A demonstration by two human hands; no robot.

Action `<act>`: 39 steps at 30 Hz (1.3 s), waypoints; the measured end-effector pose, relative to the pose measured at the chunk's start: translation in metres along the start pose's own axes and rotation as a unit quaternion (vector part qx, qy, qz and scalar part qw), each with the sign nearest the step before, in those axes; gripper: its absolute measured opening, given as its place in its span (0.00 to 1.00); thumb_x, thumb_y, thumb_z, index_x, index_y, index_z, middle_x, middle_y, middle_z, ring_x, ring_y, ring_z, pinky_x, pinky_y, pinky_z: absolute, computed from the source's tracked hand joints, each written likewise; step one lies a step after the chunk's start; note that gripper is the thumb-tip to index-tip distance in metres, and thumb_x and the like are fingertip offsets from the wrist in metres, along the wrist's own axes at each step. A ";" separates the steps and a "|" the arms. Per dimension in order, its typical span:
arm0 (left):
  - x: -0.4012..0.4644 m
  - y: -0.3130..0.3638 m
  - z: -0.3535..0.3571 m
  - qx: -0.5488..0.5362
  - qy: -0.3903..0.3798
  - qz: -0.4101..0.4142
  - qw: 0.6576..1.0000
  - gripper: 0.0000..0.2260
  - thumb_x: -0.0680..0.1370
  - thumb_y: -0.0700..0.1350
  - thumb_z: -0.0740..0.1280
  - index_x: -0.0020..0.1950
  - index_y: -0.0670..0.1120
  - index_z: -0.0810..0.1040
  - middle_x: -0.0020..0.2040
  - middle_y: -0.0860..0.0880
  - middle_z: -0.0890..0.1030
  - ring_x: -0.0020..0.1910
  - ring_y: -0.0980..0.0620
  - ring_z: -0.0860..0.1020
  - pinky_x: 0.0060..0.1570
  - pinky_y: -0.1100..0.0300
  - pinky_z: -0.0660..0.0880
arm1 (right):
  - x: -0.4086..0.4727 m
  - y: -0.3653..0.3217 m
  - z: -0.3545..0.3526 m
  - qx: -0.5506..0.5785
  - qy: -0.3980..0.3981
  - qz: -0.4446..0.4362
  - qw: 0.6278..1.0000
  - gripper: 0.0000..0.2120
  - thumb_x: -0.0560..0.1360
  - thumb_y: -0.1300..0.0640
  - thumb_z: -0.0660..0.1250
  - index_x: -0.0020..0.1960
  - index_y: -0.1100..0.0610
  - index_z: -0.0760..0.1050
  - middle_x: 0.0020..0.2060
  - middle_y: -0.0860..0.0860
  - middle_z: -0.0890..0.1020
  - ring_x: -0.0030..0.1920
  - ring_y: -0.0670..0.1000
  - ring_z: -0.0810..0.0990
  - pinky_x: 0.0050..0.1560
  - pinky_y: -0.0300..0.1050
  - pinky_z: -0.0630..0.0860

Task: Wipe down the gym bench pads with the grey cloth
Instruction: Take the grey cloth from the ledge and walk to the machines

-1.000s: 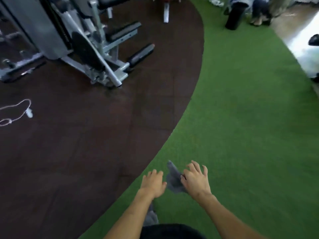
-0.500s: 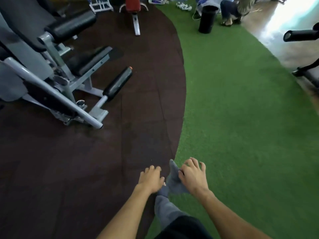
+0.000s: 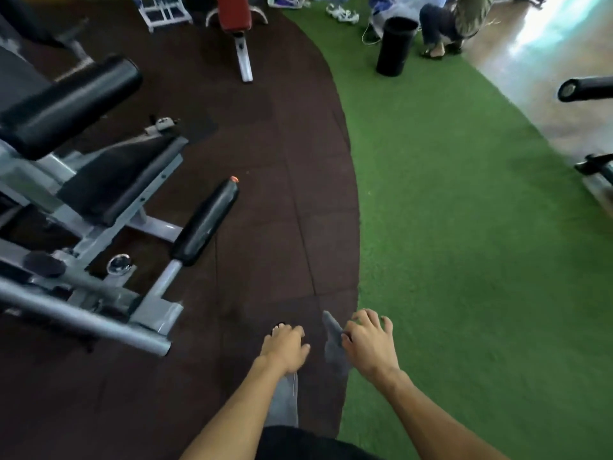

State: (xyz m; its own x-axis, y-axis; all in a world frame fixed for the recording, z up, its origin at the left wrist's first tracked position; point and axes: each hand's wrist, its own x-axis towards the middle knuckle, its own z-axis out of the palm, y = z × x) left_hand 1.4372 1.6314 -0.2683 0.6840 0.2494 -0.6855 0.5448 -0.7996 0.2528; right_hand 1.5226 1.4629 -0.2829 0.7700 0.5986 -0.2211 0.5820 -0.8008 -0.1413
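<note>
Head view looks down on both bare forearms reaching forward over the seam where dark rubber flooring (image 3: 258, 180) meets green turf (image 3: 464, 227). The right hand (image 3: 371, 343) has its grip pinched on the grey cloth (image 3: 333, 343): thumb and a finger clamp one edge while the remaining fingers spread loosely above the turf, and the cloth hangs down from the pinch with one corner sticking up beside the thumb. The left hand (image 3: 285, 345) is just beside the cloth, apart from it, knuckles up with the fingers curled under; whether its grip is closed on anything I cannot tell. A grey trouser leg (image 3: 283, 403) shows below between the two forearms. The cloth is well apart from the gym bench (image 3: 109, 207), which stands to the left on the rubber flooring: a grey metal frame carrying a thick black roller pad (image 3: 66, 106) at upper left, a flat black seat pad (image 3: 122, 180) below it, and a slimmer black roller pad (image 3: 207, 222) with an orange end cap nearest the hands. Farther back a red padded bench (image 3: 234, 11) stands at the top edge, a black cylinder (image 3: 394, 46) stands upright on the turf, and a crouching person (image 3: 441, 24) is just beside it. A black padded bar (image 3: 585, 89) enters from the right edge.
</note>
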 end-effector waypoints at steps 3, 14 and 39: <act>0.075 -0.005 -0.076 0.002 -0.008 0.019 1.000 0.19 0.83 0.53 0.58 0.71 0.47 0.70 0.69 0.46 0.73 0.68 0.43 0.72 0.65 0.48 0.68 | 0.097 0.001 -0.018 0.019 -0.009 0.016 1.000 0.07 0.74 0.51 0.69 0.46 0.53 0.83 0.51 0.51 0.81 0.60 0.56 0.76 0.61 0.61 0.70; 0.309 -0.005 -0.341 0.002 0.015 0.034 0.999 0.18 0.82 0.53 0.59 0.69 0.48 0.72 0.68 0.46 0.74 0.68 0.44 0.72 0.67 0.48 0.68 | 0.435 0.006 -0.116 0.009 0.102 0.015 0.995 0.06 0.66 0.54 0.76 0.37 0.52 0.80 0.43 0.50 0.80 0.51 0.55 0.77 0.49 0.57 0.75; 0.724 -0.155 -0.774 -0.200 0.077 -0.134 0.968 0.18 0.83 0.53 0.59 0.70 0.48 0.71 0.67 0.47 0.76 0.68 0.44 0.73 0.67 0.48 0.68 | 1.131 -0.113 -0.242 -0.100 0.071 -0.270 0.955 0.12 0.55 0.51 0.84 0.32 0.49 0.82 0.51 0.52 0.84 0.64 0.57 0.76 0.49 0.62 0.80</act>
State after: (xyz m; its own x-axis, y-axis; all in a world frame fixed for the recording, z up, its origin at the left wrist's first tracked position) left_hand 2.2234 2.3593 -0.2753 0.5400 0.5217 -0.6605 0.8355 -0.4274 0.3455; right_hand 2.3910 2.2353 -0.2837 0.3625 0.9314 -0.0324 0.9318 -0.3629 -0.0082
